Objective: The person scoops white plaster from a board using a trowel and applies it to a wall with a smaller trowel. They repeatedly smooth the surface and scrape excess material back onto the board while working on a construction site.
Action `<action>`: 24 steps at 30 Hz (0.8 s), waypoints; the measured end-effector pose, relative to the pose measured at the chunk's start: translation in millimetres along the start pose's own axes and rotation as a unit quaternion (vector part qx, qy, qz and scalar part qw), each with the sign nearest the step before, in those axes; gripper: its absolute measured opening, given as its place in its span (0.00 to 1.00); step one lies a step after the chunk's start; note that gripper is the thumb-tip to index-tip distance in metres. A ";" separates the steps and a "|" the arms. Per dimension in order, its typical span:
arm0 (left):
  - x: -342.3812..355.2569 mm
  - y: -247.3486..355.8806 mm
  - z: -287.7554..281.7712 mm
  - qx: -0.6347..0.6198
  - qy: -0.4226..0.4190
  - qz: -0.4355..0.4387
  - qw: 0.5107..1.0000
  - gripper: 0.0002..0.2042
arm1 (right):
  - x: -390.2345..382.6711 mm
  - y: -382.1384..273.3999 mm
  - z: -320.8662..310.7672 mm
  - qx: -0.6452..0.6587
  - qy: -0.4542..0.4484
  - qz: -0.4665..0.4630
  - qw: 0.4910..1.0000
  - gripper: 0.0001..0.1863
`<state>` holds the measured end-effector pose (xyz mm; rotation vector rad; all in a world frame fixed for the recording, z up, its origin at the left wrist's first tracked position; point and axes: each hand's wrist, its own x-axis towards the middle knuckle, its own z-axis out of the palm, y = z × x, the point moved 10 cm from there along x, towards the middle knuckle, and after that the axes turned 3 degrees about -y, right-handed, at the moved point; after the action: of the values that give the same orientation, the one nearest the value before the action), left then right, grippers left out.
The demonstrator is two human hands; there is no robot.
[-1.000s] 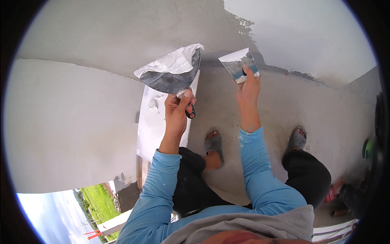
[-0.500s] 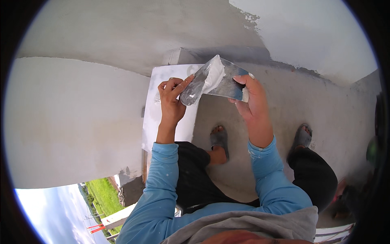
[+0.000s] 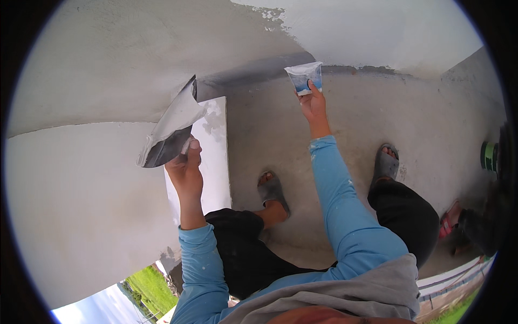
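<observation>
Closed below a dark metal plastering trowel [image 3: 168,150], my left hand [image 3: 185,170] holds it tilted at the left, in front of the pale wall. A thick smear of white putty [image 3: 181,112] covers much of the blade; the trowel's handle is mostly hidden by my fingers. Farther right, my right arm reaches out toward the base of the wall. There my right hand [image 3: 313,106] grips a wide putty knife [image 3: 303,80], thumb on its blue-tinted face. White putty lies along the knife's far edge. The two tools are well apart.
A white board [image 3: 211,156] stands beside my left leg. Grey and whitish coating meets in a ragged line on the wall [image 3: 345,32] ahead. At the right are a green and black container [image 3: 489,156] and another person's foot in a red sandal [image 3: 448,220].
The trowel and putty knife, together before, have separated. My left hand has moved left and down with the trowel; the putty knife has gone farther out toward the wall. The view has shifted too.
</observation>
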<state>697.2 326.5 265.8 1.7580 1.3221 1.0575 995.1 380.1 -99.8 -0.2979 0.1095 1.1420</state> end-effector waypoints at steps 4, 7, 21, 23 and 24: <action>-1.0 11.2 11.3 -0.025 -0.024 -0.031 0.999 0.10 | 46.6 9.0 -74.3 -0.037 0.113 -0.047 0.992 0.18; -2.1 8.0 10.2 -0.039 -0.028 -0.040 0.998 0.10 | 68.9 15.5 -97.7 -0.028 0.168 -0.040 0.985 0.19; -14.9 1.7 -2.5 -0.086 -0.027 -0.062 0.994 0.09 | 76.6 39.7 -14.9 -0.137 0.300 -0.043 0.943 0.26; -12.3 5.6 1.0 -0.097 -0.038 -0.069 0.992 0.09 | 99.1 41.1 2.1 -0.064 0.316 -0.062 0.945 0.28; -12.0 3.8 0.5 -0.102 -0.041 -0.074 0.991 0.09 | 105.9 42.7 5.7 -0.057 0.335 -0.065 0.938 0.26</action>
<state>697.3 314.0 266.5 1.5115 1.2272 0.9900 1000.0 491.0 -127.0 -0.7807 0.6170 0.8776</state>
